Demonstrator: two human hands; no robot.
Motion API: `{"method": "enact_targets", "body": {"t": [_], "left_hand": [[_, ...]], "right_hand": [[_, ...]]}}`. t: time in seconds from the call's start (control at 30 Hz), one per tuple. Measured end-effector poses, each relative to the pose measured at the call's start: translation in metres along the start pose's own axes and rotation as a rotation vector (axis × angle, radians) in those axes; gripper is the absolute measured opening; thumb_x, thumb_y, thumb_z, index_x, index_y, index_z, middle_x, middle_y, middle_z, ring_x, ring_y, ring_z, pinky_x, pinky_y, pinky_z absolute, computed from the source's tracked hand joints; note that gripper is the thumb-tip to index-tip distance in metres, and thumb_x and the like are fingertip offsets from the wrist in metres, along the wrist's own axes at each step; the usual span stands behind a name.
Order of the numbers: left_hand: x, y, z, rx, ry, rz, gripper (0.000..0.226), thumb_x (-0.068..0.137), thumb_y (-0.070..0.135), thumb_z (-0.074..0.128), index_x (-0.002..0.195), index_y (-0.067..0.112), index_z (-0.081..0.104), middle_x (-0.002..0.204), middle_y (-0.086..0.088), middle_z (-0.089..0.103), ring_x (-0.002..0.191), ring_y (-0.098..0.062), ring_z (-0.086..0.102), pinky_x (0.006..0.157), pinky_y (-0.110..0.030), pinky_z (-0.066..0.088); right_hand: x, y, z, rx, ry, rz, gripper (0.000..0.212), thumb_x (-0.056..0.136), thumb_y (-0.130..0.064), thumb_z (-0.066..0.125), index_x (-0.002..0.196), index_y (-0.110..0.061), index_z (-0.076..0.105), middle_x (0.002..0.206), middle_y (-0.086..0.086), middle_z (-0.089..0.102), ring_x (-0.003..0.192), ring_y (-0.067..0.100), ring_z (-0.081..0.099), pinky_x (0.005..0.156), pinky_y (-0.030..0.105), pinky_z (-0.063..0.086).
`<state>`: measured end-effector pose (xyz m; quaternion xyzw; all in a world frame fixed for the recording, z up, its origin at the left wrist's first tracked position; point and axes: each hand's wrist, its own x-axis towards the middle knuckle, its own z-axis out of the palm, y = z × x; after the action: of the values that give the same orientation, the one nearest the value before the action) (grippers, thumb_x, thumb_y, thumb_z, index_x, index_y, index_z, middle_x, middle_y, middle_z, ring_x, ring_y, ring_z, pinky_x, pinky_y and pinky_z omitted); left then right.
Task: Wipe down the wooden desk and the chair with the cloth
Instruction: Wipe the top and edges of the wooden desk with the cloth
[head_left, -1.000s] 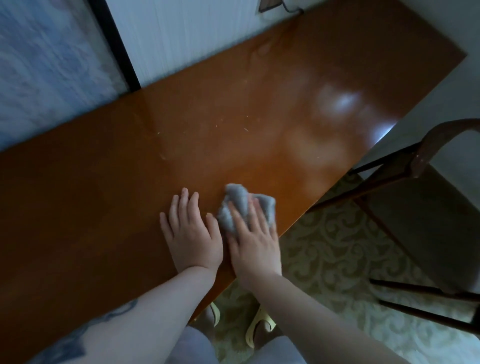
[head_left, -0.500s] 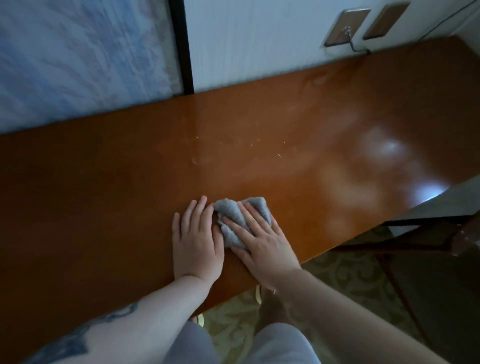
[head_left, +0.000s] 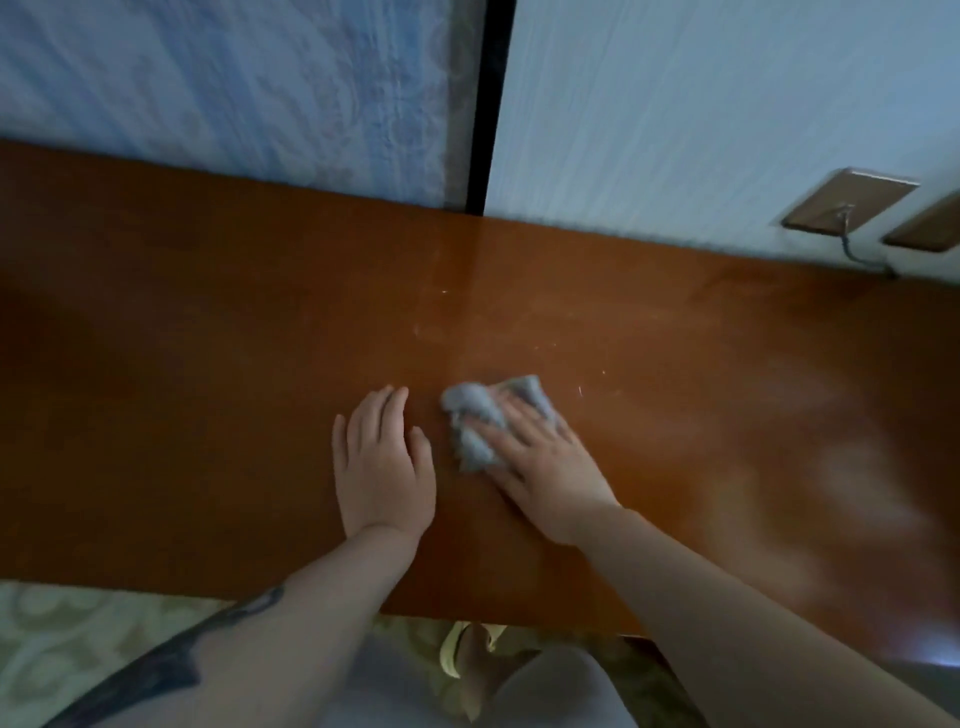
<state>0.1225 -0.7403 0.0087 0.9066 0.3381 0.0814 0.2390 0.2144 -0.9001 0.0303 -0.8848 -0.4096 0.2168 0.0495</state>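
Observation:
The glossy brown wooden desk (head_left: 208, 364) runs across the whole view. A crumpled grey cloth (head_left: 475, 423) lies near its middle. My right hand (head_left: 545, 462) presses flat on the cloth with straight fingers, covering its right part. My left hand (head_left: 382, 462) rests flat on the bare desk just left of the cloth, a small gap between them. The chair is out of view.
Small pale specks (head_left: 579, 389) dot the desk behind and right of the cloth. A wall with two brown socket plates (head_left: 852, 200) and a thin cable (head_left: 857, 254) stands behind the desk. Patterned carpet (head_left: 78, 634) and my feet show below the front edge.
The view has swung left, so the chair has left the frame. My right hand has slid the cloth slightly away from my left hand and farther onto the desk.

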Motion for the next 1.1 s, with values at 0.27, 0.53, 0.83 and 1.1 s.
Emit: {"method": "enact_targets", "body": {"t": [0.27,0.53,0.83,1.1], "left_hand": [[0.008,-0.001,0.001,0.237,-0.04,-0.122,0.056,0.098,0.032,0.03,0.152,0.019,0.023,0.161,-0.001,0.015,0.149,-0.019,0.004,0.12,-0.045,-0.007],[0.01,0.002,-0.001,0.219,-0.067,-0.172,0.056,0.1,0.037,0.023,0.154,0.023,0.017,0.162,0.004,0.01,0.149,-0.016,-0.001,0.12,-0.045,-0.007],[0.011,-0.001,0.004,0.2,-0.035,-0.161,0.054,0.099,0.036,0.027,0.151,0.02,0.029,0.16,0.002,0.022,0.148,-0.017,0.009,0.121,-0.048,0.0],[0.009,-0.001,0.001,0.131,0.006,-0.144,0.063,0.098,0.045,0.01,0.149,0.015,0.032,0.158,-0.001,0.028,0.148,-0.016,0.012,0.121,-0.046,0.002]], "right_hand": [[0.008,-0.021,0.005,-0.069,-0.06,-0.265,0.054,0.103,-0.049,0.02,0.152,-0.043,-0.003,0.157,-0.013,-0.019,0.142,0.004,-0.027,0.115,0.036,-0.018],[0.036,-0.002,0.003,-0.03,0.157,0.007,0.054,0.102,-0.048,0.024,0.154,-0.04,0.014,0.163,-0.006,0.004,0.147,0.007,-0.007,0.12,0.038,0.0],[0.099,0.003,-0.034,-0.044,-0.024,-0.208,0.055,0.104,-0.044,0.029,0.153,-0.043,0.005,0.163,-0.01,-0.007,0.147,0.006,-0.015,0.121,0.038,-0.009],[0.064,-0.025,-0.022,-0.145,-0.162,-0.471,0.056,0.103,-0.044,0.026,0.154,-0.035,0.004,0.156,-0.013,-0.021,0.14,0.005,-0.028,0.111,0.036,-0.022]]}}
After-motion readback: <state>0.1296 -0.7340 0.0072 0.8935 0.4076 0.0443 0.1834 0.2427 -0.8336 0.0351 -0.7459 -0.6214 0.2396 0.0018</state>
